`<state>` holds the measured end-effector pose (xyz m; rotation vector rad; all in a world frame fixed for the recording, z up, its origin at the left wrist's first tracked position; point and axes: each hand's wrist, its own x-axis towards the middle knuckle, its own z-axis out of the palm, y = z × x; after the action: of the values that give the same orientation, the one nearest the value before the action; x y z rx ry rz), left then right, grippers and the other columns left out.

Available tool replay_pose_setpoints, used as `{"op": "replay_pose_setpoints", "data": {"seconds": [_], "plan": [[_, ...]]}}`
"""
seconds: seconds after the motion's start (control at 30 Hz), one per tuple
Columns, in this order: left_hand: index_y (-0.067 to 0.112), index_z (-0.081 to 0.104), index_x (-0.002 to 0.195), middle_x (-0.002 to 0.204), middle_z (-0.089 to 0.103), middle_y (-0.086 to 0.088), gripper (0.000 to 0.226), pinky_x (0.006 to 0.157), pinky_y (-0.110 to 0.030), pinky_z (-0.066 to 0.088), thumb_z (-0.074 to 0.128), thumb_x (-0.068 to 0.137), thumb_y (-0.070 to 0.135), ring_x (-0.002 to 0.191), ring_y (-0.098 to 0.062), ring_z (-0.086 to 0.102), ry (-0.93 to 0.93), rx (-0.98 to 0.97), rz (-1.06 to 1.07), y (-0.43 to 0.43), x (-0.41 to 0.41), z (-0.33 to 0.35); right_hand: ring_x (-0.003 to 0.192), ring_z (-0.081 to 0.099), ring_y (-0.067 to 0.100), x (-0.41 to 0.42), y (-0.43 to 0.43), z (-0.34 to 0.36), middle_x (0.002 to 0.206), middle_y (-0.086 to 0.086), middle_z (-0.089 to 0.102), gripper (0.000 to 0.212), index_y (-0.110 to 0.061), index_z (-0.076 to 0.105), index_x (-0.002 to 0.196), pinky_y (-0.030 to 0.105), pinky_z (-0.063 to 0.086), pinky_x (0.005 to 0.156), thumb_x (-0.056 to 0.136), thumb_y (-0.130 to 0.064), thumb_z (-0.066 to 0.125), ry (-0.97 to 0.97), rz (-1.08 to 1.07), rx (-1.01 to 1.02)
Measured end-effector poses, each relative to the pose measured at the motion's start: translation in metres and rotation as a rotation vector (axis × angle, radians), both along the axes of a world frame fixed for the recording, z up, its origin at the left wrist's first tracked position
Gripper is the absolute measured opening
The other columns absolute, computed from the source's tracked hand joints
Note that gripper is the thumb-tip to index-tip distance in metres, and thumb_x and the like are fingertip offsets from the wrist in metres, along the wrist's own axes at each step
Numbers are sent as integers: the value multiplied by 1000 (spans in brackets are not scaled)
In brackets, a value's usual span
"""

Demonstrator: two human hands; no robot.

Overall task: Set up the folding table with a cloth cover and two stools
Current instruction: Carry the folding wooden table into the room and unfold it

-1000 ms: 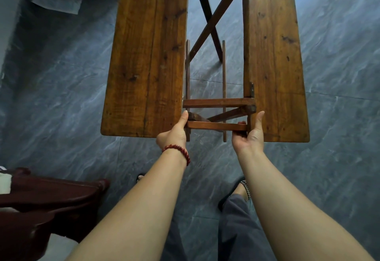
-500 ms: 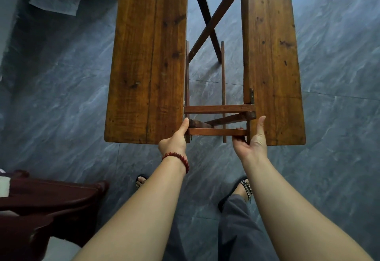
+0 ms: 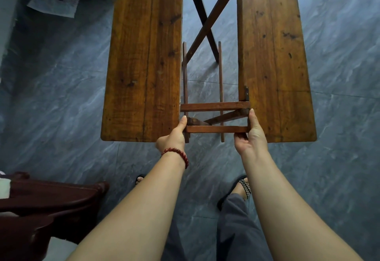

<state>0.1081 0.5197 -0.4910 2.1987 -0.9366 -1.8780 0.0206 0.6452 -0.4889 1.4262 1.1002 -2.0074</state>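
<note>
Grey floor (image 3: 61, 100) lies under the folding table (image 3: 144, 65). Our left hand (image 3: 171, 138) and right hand (image 3: 250, 137) grip the ends of its near crossbar (image 3: 216, 129), probably to open the frame evenly.

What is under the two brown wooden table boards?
Through the gap between the two brown wooden table boards, dark crossed wooden legs and grey marbled floor tiles show. Whatever lies directly beneath each board is covered.

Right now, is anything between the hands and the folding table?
Nothing visible is. The left hand and right hand each grip an end of the near crossbar of the folding table.
</note>
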Motion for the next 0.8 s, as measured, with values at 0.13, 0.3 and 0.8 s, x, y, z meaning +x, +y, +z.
{"op": "replay_pose_setpoints", "data": {"seconds": [0.13,0.3,0.8], "plan": [[4,52,123,123,59,-9,77,97,-43,44,85,62,36,115,-31,55,-67,-26,18,4,-3,9,92,65,28,-1,-2,4,116,14,64,70,-9,52,126,33,56,51,68,-29,84,-62,34,130],[2,39,132,130,53,-14,84,96,-40,46,84,66,29,118,-32,54,-138,-47,42,8,-11,28,98,65,34,-1,-4,4,118,13,62,93,-15,48,128,49,58,73,50,-45,90,-145,81,264],[3,34,130,127,54,-16,81,94,-44,47,81,70,29,116,-34,55,-207,-26,69,21,-24,44,97,66,29,-16,-14,36,108,13,66,72,-4,57,110,44,57,83,59,-46,86,-270,141,569]]}}
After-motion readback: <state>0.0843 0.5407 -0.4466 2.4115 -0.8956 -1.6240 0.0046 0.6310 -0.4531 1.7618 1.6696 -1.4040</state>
